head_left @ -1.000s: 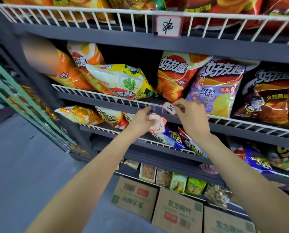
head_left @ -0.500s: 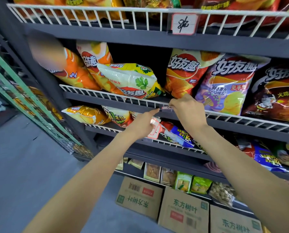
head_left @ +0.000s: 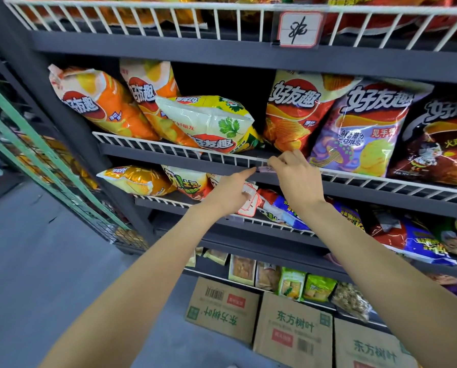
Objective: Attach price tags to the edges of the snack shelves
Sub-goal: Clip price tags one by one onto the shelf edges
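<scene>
My right hand (head_left: 296, 176) pinches a small price tag (head_left: 265, 169) against the white wire rail (head_left: 169, 148) of the middle snack shelf; the tag is mostly hidden behind my fingers. My left hand (head_left: 231, 191) holds a bundle of spare red-bordered white tags (head_left: 250, 201) and stretches its index finger up to the rail just left of the tag. A handwritten price tag (head_left: 297, 29) hangs on the top shelf's wire rail.
Chip bags (head_left: 208, 120) fill the middle shelf, with more snack bags (head_left: 139, 180) on the shelves below. Cardboard boxes (head_left: 292, 330) stand on the grey floor at the shelf's foot. A green-framed mesh rack (head_left: 36, 160) runs along the left.
My right hand carried the tag up from in front of the shelf onto the wire rail and holds it there. My left index finger reached up to the rail. The view moved closer.
</scene>
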`<state>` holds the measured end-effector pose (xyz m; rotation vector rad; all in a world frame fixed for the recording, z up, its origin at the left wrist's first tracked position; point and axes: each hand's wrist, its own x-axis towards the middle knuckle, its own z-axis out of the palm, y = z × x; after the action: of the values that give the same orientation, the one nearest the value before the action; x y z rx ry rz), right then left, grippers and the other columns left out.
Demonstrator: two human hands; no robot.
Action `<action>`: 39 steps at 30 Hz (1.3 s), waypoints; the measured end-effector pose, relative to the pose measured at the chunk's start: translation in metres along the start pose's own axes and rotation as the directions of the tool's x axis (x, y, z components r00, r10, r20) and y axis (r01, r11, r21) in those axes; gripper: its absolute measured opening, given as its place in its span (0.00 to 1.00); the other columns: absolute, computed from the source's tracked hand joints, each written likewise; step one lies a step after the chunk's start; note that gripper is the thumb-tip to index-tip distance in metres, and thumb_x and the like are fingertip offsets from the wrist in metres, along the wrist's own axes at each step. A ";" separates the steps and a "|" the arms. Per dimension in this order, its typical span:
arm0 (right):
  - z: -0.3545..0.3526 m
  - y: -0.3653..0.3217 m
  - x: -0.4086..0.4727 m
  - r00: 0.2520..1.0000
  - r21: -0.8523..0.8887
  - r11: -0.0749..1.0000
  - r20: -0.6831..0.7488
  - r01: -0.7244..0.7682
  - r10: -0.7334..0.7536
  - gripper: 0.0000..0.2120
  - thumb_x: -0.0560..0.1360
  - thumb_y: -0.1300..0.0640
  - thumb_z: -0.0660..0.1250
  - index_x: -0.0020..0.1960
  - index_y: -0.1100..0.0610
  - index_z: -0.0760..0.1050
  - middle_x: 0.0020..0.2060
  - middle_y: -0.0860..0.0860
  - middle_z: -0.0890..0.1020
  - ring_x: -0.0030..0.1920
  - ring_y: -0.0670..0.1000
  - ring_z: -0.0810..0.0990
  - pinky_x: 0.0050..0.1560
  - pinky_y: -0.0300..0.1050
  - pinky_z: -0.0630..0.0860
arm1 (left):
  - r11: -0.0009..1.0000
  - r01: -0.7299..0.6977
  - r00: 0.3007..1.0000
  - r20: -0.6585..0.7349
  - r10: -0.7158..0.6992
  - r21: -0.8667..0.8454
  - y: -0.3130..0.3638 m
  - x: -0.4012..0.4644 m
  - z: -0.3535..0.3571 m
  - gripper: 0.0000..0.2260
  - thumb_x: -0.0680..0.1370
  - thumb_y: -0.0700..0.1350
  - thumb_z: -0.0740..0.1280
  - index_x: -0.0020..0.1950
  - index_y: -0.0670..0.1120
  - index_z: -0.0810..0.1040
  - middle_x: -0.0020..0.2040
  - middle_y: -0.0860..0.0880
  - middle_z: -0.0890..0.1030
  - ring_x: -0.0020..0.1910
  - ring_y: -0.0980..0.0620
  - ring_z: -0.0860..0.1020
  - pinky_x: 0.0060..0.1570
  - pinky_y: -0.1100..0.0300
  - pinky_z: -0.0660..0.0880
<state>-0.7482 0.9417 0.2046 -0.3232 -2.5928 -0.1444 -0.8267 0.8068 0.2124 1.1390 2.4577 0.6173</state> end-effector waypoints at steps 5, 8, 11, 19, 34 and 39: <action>0.001 -0.001 -0.006 0.999 -0.026 1.000 0.031 -0.010 0.011 0.20 0.52 0.78 0.73 0.41 0.64 0.80 0.38 0.58 0.79 0.40 0.59 0.78 0.23 0.37 0.62 | 1.000 0.002 1.000 0.017 -0.002 -0.004 0.000 0.000 -0.002 0.29 0.78 0.39 0.63 0.76 0.51 0.55 0.74 0.43 0.65 0.61 0.42 0.74 0.59 0.54 0.70; -0.001 0.000 -0.009 0.999 -0.048 0.999 0.038 -0.021 0.022 0.21 0.53 0.77 0.73 0.43 0.64 0.81 0.41 0.58 0.78 0.41 0.59 0.77 0.24 0.36 0.61 | 1.000 0.003 1.000 0.020 -0.002 -0.012 0.000 0.000 -0.003 0.29 0.78 0.39 0.63 0.76 0.52 0.55 0.74 0.43 0.64 0.60 0.44 0.76 0.58 0.56 0.71; -0.005 0.001 -0.012 0.999 -0.097 0.995 0.047 0.003 0.001 0.23 0.50 0.77 0.74 0.44 0.63 0.81 0.41 0.57 0.79 0.40 0.58 0.77 0.23 0.37 0.61 | 1.000 0.004 1.000 0.019 -0.005 0.004 0.001 0.001 -0.003 0.29 0.78 0.39 0.63 0.76 0.52 0.55 0.74 0.43 0.64 0.61 0.42 0.74 0.59 0.53 0.71; -0.005 0.006 -0.017 0.991 -0.107 0.993 0.128 0.042 -0.028 0.32 0.49 0.76 0.76 0.52 0.61 0.80 0.43 0.56 0.80 0.42 0.57 0.79 0.22 0.40 0.69 | 1.000 -0.013 1.000 0.022 0.012 0.023 0.000 0.002 -0.007 0.29 0.78 0.38 0.62 0.76 0.52 0.56 0.73 0.43 0.65 0.61 0.37 0.73 0.57 0.51 0.71; -0.029 -0.010 -0.014 0.967 -0.199 0.980 0.253 0.030 0.022 0.25 0.60 0.70 0.73 0.56 0.63 0.76 0.51 0.56 0.76 0.48 0.53 0.76 0.33 0.43 0.70 | 0.953 0.005 0.978 -0.196 -0.067 -0.302 -0.009 -0.021 -0.004 0.13 0.78 0.40 0.63 0.63 0.46 0.75 0.62 0.47 0.77 0.63 0.50 0.73 0.59 0.58 0.71; -0.035 -0.004 -0.017 0.907 0.307 0.918 0.407 -0.249 0.110 0.26 0.75 0.70 0.59 0.71 0.57 0.65 0.67 0.52 0.67 0.66 0.52 0.66 0.61 0.46 0.70 | 0.911 0.016 0.957 -0.259 -0.134 -0.411 0.008 -0.029 -0.003 0.11 0.78 0.40 0.63 0.60 0.44 0.75 0.56 0.46 0.79 0.55 0.50 0.77 0.55 0.58 0.74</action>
<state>-0.7181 0.9292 0.2260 -0.5001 -2.8779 0.4987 -0.8058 0.7877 0.2233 0.8305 2.4159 1.2746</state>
